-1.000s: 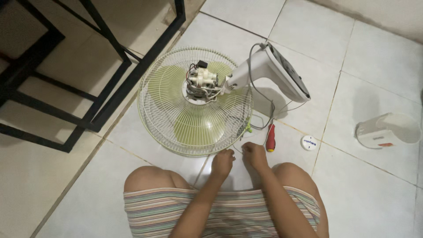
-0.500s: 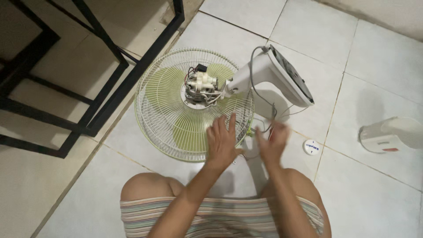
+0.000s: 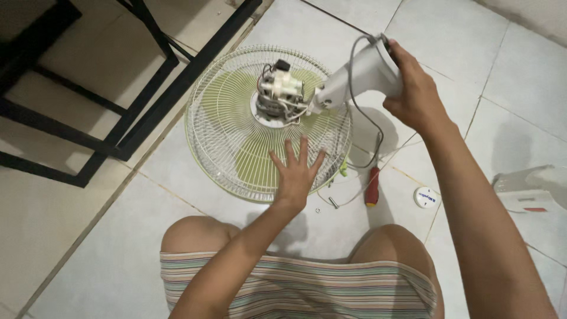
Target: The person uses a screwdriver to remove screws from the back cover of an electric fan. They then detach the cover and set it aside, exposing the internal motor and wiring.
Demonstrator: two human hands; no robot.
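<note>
A fan lies face down on the tiled floor, its white wire grille [image 3: 230, 127] over green blades. The bare motor [image 3: 279, 91] with loose wires sits at the grille's centre. My left hand [image 3: 295, 171] rests flat, fingers spread, on the near edge of the grille. My right hand [image 3: 413, 88] grips the fan's white base housing [image 3: 360, 74], which sticks out to the right of the motor. A grey cord [image 3: 363, 127] hangs from the housing down to the floor.
A red-handled screwdriver [image 3: 372, 186], a small screw [image 3: 333, 202] and a tiny washer [image 3: 318, 210] lie on the tile near my right knee. A round white cap [image 3: 426, 197] and a white plastic cover [image 3: 531, 189] lie at right. A black metal frame [image 3: 118, 88] stands at left.
Both hands left the floor by my knees. The left one came to rest flat on the grille, the right reached up and took hold of the base housing. The view shifted slightly.
</note>
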